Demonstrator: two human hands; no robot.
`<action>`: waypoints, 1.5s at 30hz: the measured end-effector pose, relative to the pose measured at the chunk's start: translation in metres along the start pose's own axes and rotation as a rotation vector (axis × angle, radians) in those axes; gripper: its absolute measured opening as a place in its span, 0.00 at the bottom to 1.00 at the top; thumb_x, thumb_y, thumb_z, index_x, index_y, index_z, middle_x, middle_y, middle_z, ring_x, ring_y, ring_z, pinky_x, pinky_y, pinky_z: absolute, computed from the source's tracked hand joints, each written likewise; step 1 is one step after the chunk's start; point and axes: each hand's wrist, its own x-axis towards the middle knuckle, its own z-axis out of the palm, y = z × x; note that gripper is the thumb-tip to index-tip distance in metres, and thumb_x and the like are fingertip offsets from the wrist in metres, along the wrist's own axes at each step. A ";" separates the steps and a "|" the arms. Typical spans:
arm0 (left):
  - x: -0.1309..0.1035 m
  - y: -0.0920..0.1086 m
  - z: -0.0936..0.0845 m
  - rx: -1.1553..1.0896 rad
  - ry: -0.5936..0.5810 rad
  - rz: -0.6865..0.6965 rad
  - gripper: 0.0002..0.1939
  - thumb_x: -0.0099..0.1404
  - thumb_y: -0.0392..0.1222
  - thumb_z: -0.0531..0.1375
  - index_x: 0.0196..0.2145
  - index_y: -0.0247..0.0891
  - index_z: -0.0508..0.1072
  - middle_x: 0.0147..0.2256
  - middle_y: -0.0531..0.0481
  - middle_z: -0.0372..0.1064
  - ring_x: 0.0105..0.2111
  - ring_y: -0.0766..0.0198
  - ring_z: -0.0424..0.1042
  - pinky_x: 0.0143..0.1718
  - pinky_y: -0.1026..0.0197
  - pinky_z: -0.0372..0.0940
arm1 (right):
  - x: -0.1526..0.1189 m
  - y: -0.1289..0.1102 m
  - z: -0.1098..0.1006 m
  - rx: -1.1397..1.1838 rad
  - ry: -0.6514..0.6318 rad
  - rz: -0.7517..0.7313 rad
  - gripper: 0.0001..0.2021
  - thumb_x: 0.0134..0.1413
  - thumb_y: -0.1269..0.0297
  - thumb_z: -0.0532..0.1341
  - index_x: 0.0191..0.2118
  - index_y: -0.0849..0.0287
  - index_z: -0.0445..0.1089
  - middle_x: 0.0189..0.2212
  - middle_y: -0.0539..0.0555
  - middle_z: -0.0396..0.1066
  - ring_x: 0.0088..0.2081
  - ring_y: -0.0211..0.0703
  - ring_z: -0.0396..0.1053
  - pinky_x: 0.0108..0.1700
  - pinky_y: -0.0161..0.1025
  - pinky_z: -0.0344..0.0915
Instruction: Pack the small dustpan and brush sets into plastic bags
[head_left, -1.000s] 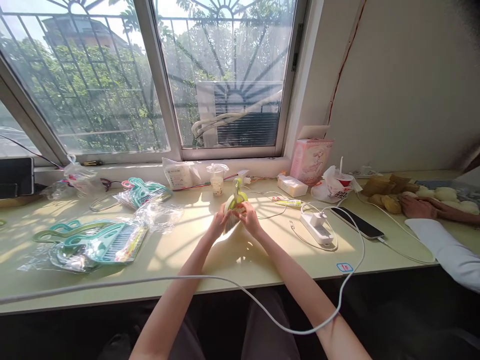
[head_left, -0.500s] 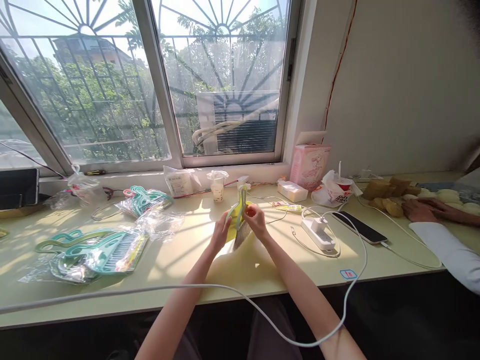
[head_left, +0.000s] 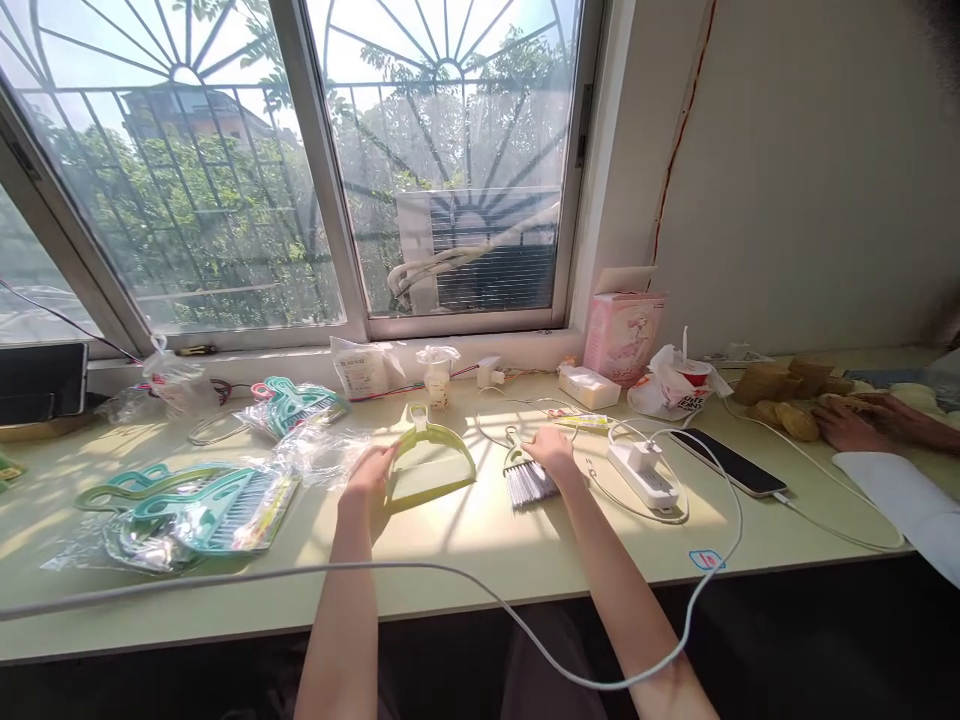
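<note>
A light green dustpan lies on the table in front of me, its handle pointing to the window. My left hand grips its left edge. To the right, a small hand brush with grey bristles and a green handle rests at table level. My right hand is closed on the right side of this brush, and its fingertips are partly hidden. A gap of bare tabletop separates the two tools.
On the left lie bagged teal brush sets and clear plastic wrap. A white power strip and a phone sit on the right. A white cable crosses in front. A co-worker's hands are at far right.
The dustpan and brush, held together before, are now apart. My left hand has moved left and down with the dustpan; my right hand has moved right with the brush.
</note>
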 end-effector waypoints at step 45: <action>-0.050 0.076 0.108 -0.468 -0.059 0.186 0.23 0.74 0.57 0.69 0.59 0.42 0.83 0.52 0.38 0.88 0.60 0.37 0.84 0.66 0.35 0.76 | -0.007 -0.038 0.029 1.102 0.043 -0.282 0.11 0.59 0.56 0.71 0.46 0.53 0.83 0.48 0.58 0.89 0.57 0.60 0.84 0.64 0.54 0.77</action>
